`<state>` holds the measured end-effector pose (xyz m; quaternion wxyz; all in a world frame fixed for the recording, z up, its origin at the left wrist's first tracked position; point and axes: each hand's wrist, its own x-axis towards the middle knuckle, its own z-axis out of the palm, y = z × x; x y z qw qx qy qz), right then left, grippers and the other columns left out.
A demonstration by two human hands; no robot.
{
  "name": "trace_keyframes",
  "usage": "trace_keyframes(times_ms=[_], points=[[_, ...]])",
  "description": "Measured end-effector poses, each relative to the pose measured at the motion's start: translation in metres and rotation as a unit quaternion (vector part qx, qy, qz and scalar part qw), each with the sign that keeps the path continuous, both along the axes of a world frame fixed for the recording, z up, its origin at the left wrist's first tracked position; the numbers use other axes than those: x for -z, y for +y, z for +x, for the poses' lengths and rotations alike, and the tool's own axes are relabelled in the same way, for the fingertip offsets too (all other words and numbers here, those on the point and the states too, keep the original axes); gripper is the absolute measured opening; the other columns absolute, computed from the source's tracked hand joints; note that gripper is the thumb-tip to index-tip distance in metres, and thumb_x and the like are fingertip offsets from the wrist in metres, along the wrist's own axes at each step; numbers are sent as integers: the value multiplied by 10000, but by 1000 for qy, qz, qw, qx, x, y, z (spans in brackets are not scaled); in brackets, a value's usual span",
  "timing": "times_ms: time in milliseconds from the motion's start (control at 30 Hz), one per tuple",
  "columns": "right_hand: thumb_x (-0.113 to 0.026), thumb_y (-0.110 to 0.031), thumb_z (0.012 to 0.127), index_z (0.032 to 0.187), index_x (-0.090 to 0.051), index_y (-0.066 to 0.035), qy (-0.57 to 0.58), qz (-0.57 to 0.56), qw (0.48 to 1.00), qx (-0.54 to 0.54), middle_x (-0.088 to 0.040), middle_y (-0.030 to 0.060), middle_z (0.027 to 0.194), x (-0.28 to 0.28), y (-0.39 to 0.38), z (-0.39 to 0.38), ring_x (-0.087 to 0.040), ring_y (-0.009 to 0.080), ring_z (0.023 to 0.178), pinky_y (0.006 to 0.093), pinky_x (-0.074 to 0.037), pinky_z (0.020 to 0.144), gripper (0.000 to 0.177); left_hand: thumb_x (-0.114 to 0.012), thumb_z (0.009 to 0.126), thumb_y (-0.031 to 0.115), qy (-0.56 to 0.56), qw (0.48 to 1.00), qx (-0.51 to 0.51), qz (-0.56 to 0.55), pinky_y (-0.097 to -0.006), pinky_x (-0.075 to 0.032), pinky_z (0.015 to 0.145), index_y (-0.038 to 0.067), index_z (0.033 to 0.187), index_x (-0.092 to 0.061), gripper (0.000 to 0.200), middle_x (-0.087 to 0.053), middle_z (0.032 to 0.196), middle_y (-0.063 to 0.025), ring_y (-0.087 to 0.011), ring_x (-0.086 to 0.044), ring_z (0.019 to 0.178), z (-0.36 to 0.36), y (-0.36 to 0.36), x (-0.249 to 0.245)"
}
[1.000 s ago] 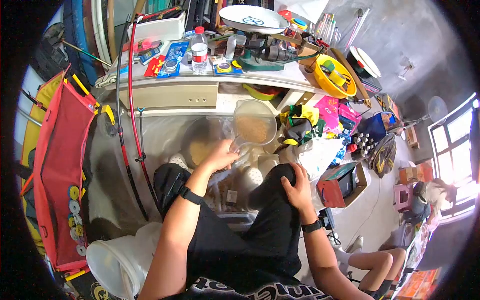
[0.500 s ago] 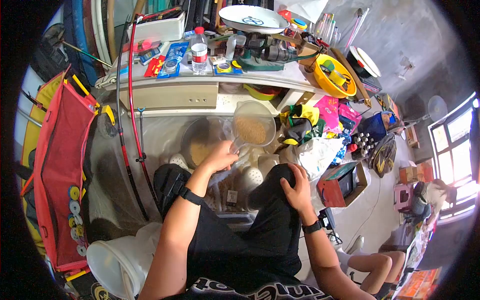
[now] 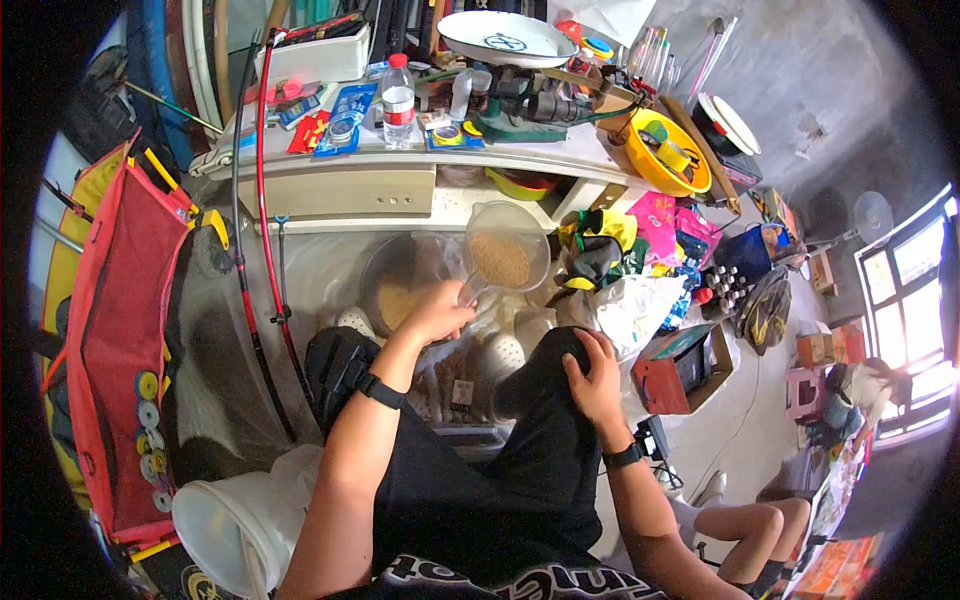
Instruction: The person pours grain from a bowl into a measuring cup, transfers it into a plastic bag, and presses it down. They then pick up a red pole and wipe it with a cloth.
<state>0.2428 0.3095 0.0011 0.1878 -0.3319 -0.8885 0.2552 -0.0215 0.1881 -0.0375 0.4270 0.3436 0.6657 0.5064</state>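
My left hand [image 3: 438, 312] is closed round the handle of a clear plastic measuring cup [image 3: 541, 262]. Tan granules [image 3: 500, 258] cover the bottom of the cup, which is above the floor between the bench and my knees. Just left of it, a round dark-looking basin [image 3: 372, 275] holds more pale grains; my forearm and hand hide part of its near side. My right hand [image 3: 597, 372] lies over my right knee [image 3: 540, 375] with its fingers stretched out and holds nothing.
Ahead stands a cluttered bench [image 3: 560, 150] with a water bottle [image 3: 398, 105] and a yellow basin [image 3: 665, 155]. Two rods [image 3: 265, 190] lean at left beside a red bag [image 3: 120, 340]. A white bucket [image 3: 215, 530] stands lower left. A seated person's legs [image 3: 745, 535] are at right.
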Motion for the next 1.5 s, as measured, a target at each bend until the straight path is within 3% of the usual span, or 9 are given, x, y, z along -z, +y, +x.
trace_keyframes(times_ms=[133,333,433,667,933,1133,1267,1333,1500], points=[[-637,-233,793,1209,-525,-32,2,21,999,-25,-477,227,1267,-1,1,-2,-474,398,1151,410,-394,975,476,-586,727,108,8,1000,0,2,-279,-401,385,4,836,-528,161,-544,625,-50,-130,-512,407,2,-2,-2],[-618,-390,791,1205,-517,15,-109,-58,992,-22,-539,255,1193,-16,29,-23,-519,388,1112,409,-421,941,588,-586,720,105,10,1000,-6,9,-279,-406,389,-2,839,-531,169,-544,627,-51,-129,-513,410,2,-3,-6],[-645,-510,739,1177,-530,10,-260,-100,960,-26,-605,261,1067,-27,38,-40,-573,394,1026,423,-454,887,690,-588,721,106,16,1000,-4,9,-281,-412,392,-4,835,-530,168,-544,629,-49,-130,-515,411,3,-4,-9],[-646,-439,760,1158,-554,-25,-216,-26,976,-10,-580,255,1101,-11,25,-39,-546,410,1045,433,-448,891,581,-582,725,107,27,1000,-10,12,-287,-422,399,3,810,-533,143,-536,624,-42,-136,-527,423,-1,-7,-12],[-672,-341,759,1178,-564,-65,-169,-56,970,-168,-579,239,1101,-13,43,-26,-534,386,1060,437,-443,907,513,-608,710,71,27,1000,-7,3,-273,-424,389,12,851,-543,166,-522,617,-28,-130,-517,419,-4,-6,-4],[-611,-358,808,1129,-608,-105,-272,-51,960,-43,-579,233,1108,-2,41,-47,-545,392,1033,441,-459,882,408,-584,719,116,34,999,-8,2,-294,-430,409,-2,814,-540,158,-546,604,-50,-141,-536,424,-2,-4,-1],[-588,-382,823,1123,-613,-119,-253,-48,961,-103,-584,232,1082,14,56,-40,-551,401,1014,437,-460,882,400,-588,709,62,17,1000,-19,0,-274,-419,383,8,839,-538,149,-510,611,-25,-126,-505,412,-2,-6,-1],[-597,-375,820,1122,-611,-124,-173,-58,969,-167,-591,226,1063,9,54,-32,-536,395,1041,444,-445,901,393,-589,714,85,25,1000,-11,-7,-286,-426,397,-5,832,-540,157,-537,619,-46,-137,-527,421,-4,-7,-2],[-603,-351,822,1123,-605,-127,-156,-20,977,-147,-597,217,1054,-14,33,-26,-505,392,1073,463,-417,921,375,-587,718,104,35,999,-6,-7,-299,-435,413,-19,821,-544,166,-563,623,-69,-150,-552,434,-6,-9,2]])
